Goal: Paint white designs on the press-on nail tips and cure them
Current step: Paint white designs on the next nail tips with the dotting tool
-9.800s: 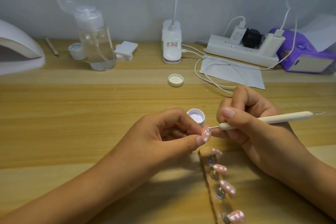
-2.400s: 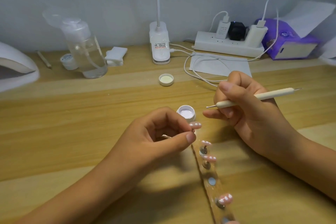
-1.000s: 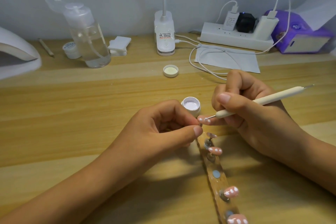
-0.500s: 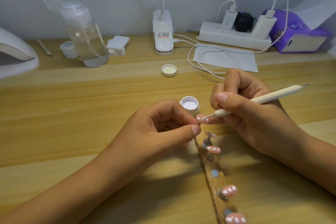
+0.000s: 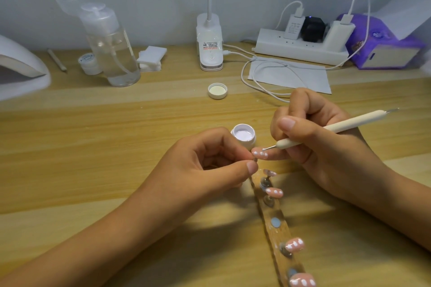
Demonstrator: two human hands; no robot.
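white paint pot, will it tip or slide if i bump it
Probably slides rather than tips: the paint pot looks squat and wide. Likely light, being small, so easily knocked. Its lid lies apart, so a spill is possible.

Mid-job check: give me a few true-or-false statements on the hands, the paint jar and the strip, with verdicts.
1. The right hand holds the dotting tool with its point at the pink nail tip. True.
2. The paint jar is capped. False: the jar is open; its lid lies apart, farther back on the table.
3. The left hand pinches the peg under that nail tip. True.
4. Every pad on the wooden strip bears a nail tip. False: one pad midway along the strip is bare.
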